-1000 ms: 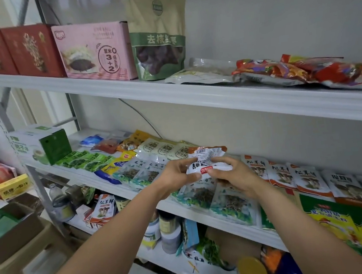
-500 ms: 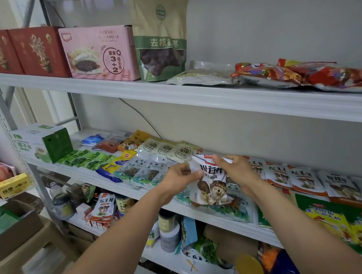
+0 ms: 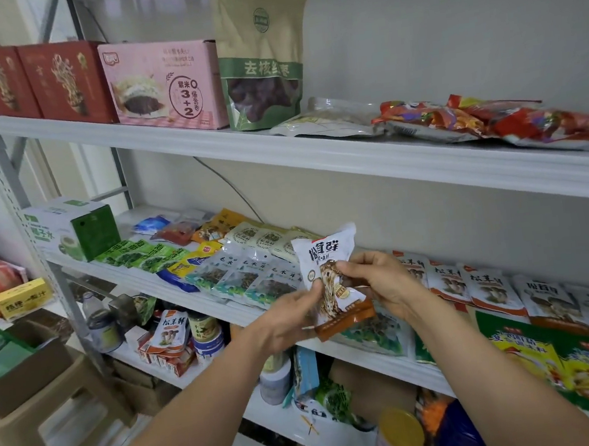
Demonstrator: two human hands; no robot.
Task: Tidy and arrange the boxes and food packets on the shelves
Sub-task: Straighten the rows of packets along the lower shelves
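Left hand (image 3: pixel 288 319) and right hand (image 3: pixel 377 283) both pinch the white mushroom packet (image 3: pixel 328 266), held upright in the air just in front of the middle shelf (image 3: pixel 199 298), not yet set down. Middle shelf looks mostly done: overlapped rows, with a matching mushroom row (image 3: pixel 447 275) just right of the hands, likely its slot. Left to do, I'd say: loose red bags (image 3: pixel 456 118) on the top shelf (image 3: pixel 278 152) and the cluttered lower shelf (image 3: pixel 266 418).

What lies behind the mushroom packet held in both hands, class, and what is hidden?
Clear packets of greens on the middle shelf; the mushroom packet, left hand and right hand cover part.
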